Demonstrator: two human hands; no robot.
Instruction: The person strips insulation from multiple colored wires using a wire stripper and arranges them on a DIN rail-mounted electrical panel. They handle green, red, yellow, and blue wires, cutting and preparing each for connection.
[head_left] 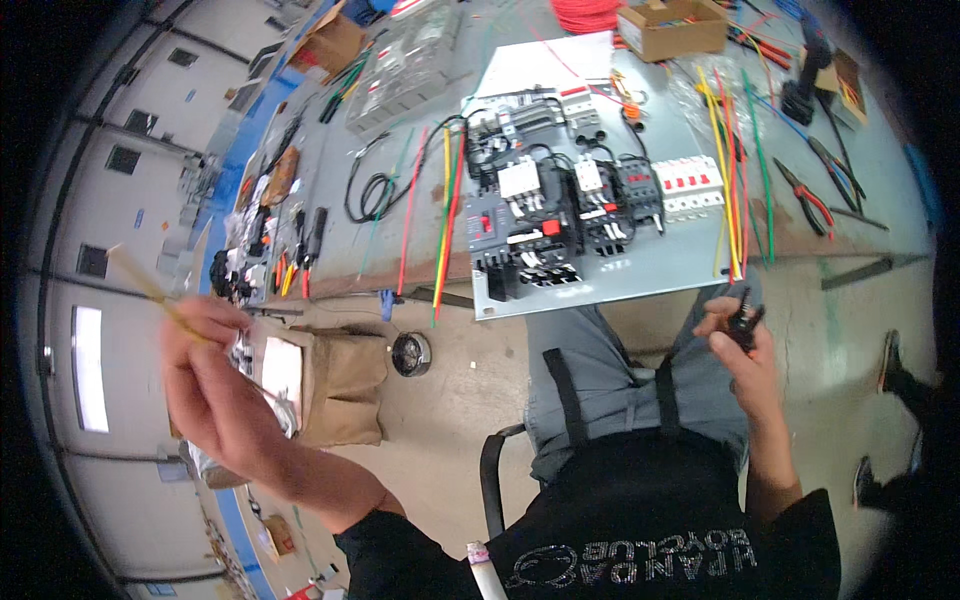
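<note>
My left hand (205, 370) is raised at the far left, away from the bench. Its fingers are closed round a thin yellow wire (150, 285), whose free end points up and left; motion smears both. Just below the bench's front edge, over my lap, my right hand (745, 350) grips a small black hand tool (744, 318), its kind mostly hidden by the fingers. In front of me lies a metal mounting plate (600, 285). It bears a dark circuit breaker (487, 222), contactors (592, 178) with black wiring, and a row of white breakers with red switches (692, 185).
Red, yellow and green wires (735, 170) lie beside the plate, others (448, 210) to its left. Red-handled pliers (805, 195) rest at the right. A cardboard box (672, 30) stands behind. A round bin (411, 354) sits on the floor; another person's shoes (888, 360) show at right.
</note>
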